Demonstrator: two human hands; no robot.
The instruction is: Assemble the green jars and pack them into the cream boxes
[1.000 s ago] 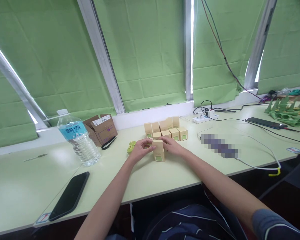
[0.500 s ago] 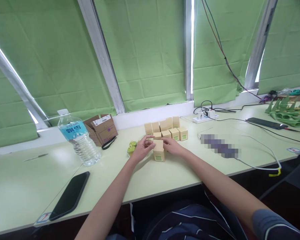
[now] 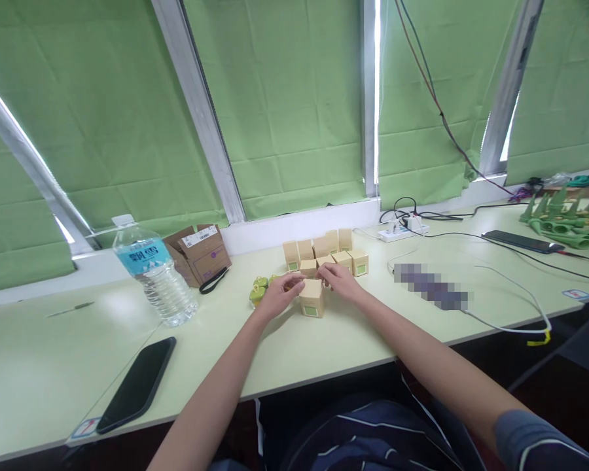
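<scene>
A small kraft cardboard box (image 3: 312, 302) with a green window in its front stands upright on the table between my hands. My left hand (image 3: 277, 296) is at its left side, thumb at the upper left edge and fingers bent behind the top. At the back right upper edge, the curled fingers of my right hand (image 3: 341, 282) touch the box. Just left of my left hand sit several small containers with green lids (image 3: 258, 292). Behind my hands stand several more kraft boxes (image 3: 359, 262), the rear ones with raised flaps.
A water bottle (image 3: 154, 275) and an opened brown carton (image 3: 203, 255) stand at left, with a phone (image 3: 138, 384) near the front edge. To the right are a pixelated object (image 3: 432, 286) with a white cable, a power strip (image 3: 403, 231), another phone (image 3: 521, 242) and green cone-like pieces (image 3: 569, 219).
My right fingers have shifted slightly up and back along the box's top edge. The box's top looks lower and flatter. My left hand has barely moved.
</scene>
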